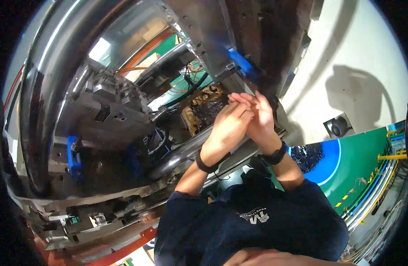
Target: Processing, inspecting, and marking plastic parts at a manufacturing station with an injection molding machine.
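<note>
My left hand [229,125] and my right hand [262,116] meet in front of my chest, beside the open mould area of a large machine. The left fingers are bent and rest against the inside of the right hand. My right palm is turned partly toward me, cupped, its fingers curled in beside the left ones. Whatever lies between the fingers, if anything, is hidden. Beyond the hands, down inside the machine, sits a brown, oil-stained tray-like area [186,122] holding dark bits. A dark band sits on each wrist.
A steel mould half [106,119] stands left, another dark block [266,35] above right with a blue clamp [242,62]. Thick shiny tie bars [33,133] cross the machine. A blue round tub [331,162] of small black parts stands on the green floor, right, near pipes [372,190].
</note>
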A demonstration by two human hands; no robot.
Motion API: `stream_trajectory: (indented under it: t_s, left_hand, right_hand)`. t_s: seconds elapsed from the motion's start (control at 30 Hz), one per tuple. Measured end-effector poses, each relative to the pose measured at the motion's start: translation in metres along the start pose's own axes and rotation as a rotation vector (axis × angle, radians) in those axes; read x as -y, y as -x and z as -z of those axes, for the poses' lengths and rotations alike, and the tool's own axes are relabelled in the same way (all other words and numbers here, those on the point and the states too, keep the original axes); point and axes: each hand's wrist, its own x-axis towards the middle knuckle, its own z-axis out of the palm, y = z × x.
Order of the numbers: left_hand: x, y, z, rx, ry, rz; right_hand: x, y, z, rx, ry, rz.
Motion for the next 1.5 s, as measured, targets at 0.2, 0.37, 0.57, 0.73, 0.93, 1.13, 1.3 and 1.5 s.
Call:
stream_trajectory:
  t_s: [0.2, 0.37, 0.57, 0.73, 0.93, 1.13, 1.3, 1.5]
  left_hand:
    - [-0.002, -0.004, 0.015, 0.074, 0.112, 0.013]
    - [0.014, -0.023, 0.055, -0.106, 0.292, 0.292]
    - [0.148, -0.063, 0.099, -0.415, 0.152, 0.518]
    - [0.239, -0.098, 0.101, -0.382, -0.118, 0.527]
    - [0.248, -0.12, 0.093, -0.346, -0.242, 0.495]
    - [0.256, -0.121, 0.094, -0.334, -0.264, 0.464]
    - [0.262, -0.119, 0.095, -0.331, -0.386, 0.378]
    - [0.255, -0.118, 0.096, -0.322, -0.407, 0.335]
  right_hand:
    - [-0.003, -0.005, 0.012, 0.078, -0.009, -0.025]
    - [0.005, -0.005, 0.021, -0.06, -0.05, -0.072]
    - [-0.009, 0.014, 0.036, -0.087, -0.141, -0.177]
    - [-0.021, 0.031, 0.04, -0.172, -0.057, -0.268]
    - [-0.017, 0.037, 0.056, -0.109, -0.033, -0.254]
    - [-0.013, 0.035, 0.06, -0.066, -0.032, -0.239]
    - [-0.014, 0.034, 0.063, -0.077, -0.043, -0.257]
    - [-0.017, 0.033, 0.067, -0.092, -0.044, -0.272]
